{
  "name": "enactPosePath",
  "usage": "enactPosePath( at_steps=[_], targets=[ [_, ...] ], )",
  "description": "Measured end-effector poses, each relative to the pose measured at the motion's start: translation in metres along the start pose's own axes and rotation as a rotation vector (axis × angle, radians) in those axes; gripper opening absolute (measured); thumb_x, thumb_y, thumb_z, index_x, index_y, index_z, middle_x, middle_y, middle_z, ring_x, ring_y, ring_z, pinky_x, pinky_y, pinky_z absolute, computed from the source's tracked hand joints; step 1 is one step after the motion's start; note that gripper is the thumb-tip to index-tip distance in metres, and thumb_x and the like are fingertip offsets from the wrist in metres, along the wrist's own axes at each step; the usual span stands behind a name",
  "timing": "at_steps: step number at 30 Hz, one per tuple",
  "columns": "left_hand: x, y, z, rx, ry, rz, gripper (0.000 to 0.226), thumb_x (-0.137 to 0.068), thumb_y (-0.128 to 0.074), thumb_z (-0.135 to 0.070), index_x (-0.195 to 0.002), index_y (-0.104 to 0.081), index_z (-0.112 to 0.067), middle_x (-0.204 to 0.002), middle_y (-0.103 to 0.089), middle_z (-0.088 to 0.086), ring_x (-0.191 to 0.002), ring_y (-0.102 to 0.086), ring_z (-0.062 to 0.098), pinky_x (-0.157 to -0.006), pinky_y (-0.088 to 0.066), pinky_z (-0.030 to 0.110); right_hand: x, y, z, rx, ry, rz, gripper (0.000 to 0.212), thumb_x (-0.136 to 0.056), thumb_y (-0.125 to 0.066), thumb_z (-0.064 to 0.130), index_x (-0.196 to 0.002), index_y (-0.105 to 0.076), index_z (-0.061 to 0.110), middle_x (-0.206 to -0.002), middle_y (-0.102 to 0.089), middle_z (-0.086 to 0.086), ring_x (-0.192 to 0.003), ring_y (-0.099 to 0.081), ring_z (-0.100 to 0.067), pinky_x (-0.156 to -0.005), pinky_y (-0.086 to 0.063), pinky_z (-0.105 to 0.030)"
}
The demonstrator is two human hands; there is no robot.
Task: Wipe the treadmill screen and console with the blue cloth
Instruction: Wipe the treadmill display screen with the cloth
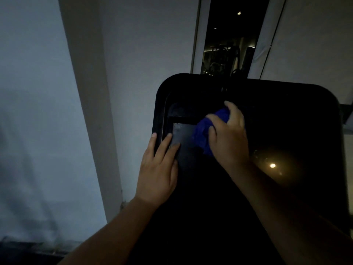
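The black treadmill console (286,104) fills the right half of the dim view. Its dark screen (184,138) shows as a greyish panel near the console's left edge. My right hand (228,136) is closed around the bunched blue cloth (202,134) and presses it on the screen's right part. My left hand (159,165) lies flat with fingers spread on the screen's left side, thumb over the console's left rim.
A pale wall with a lighter vertical pillar (89,104) stands to the left. Behind the console is a dark glass strip (229,41) between white frames. A ceiling light reflects as a bright spot (272,165) on the console's lower right.
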State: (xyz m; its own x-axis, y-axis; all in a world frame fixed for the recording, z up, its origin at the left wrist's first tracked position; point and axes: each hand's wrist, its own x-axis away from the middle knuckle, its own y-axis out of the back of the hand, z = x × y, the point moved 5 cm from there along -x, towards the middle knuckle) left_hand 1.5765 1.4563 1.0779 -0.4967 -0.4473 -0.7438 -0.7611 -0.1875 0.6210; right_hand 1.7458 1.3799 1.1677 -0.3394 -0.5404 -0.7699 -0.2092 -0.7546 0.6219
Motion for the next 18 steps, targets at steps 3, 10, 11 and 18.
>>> enactPosePath(
  at_steps=[3, 10, 11, 18],
  targets=[
    [0.002, -0.001, 0.002, 0.011, -0.009, -0.025, 0.043, -0.096, -0.045, -0.023, -0.138, -0.054, -0.016, -0.156, -0.038, 0.009, -0.152, -0.012, 0.034, -0.117, -0.030, 0.052, 0.021, -0.011, 0.015, 0.064, 0.149, -0.008, 0.042, -0.085, -0.057, 0.013, -0.125, -0.060, 0.026, -0.129, -0.051, -0.012, -0.114, -0.048, -0.033, -0.090, -0.044, -0.044],
    [0.001, 0.000, -0.001, -0.028, -0.045, -0.045, 0.041, -0.093, -0.054, -0.020, -0.134, -0.058, -0.017, -0.149, -0.048, 0.006, -0.150, -0.018, 0.037, -0.114, -0.031, 0.056, -0.017, -0.003, 0.008, -0.067, 0.034, -0.093, 0.035, -0.084, -0.057, 0.008, -0.116, -0.058, 0.022, -0.118, -0.054, -0.005, -0.107, -0.050, -0.025, -0.091, -0.045, -0.042],
    [0.001, 0.001, 0.000, -0.012, -0.035, -0.054, 0.041, -0.094, -0.054, -0.020, -0.134, -0.058, -0.017, -0.149, -0.048, 0.005, -0.150, -0.019, 0.036, -0.116, -0.029, 0.053, -0.014, -0.006, 0.013, -0.061, 0.062, -0.075, 0.034, -0.085, -0.056, 0.012, -0.118, -0.059, 0.021, -0.122, -0.053, -0.006, -0.110, -0.049, -0.026, -0.092, -0.045, -0.042],
    [0.003, 0.005, 0.001, 0.115, 0.017, -0.122, 0.029, -0.093, -0.060, -0.009, -0.122, -0.060, -0.007, -0.135, -0.054, 0.012, -0.147, -0.028, 0.031, -0.123, -0.021, 0.041, -0.023, -0.029, 0.028, 0.024, 0.336, 0.131, 0.049, -0.096, -0.045, 0.036, -0.143, -0.044, 0.023, -0.153, -0.037, -0.003, -0.140, -0.034, -0.023, -0.113, -0.030, -0.041]
  ],
)
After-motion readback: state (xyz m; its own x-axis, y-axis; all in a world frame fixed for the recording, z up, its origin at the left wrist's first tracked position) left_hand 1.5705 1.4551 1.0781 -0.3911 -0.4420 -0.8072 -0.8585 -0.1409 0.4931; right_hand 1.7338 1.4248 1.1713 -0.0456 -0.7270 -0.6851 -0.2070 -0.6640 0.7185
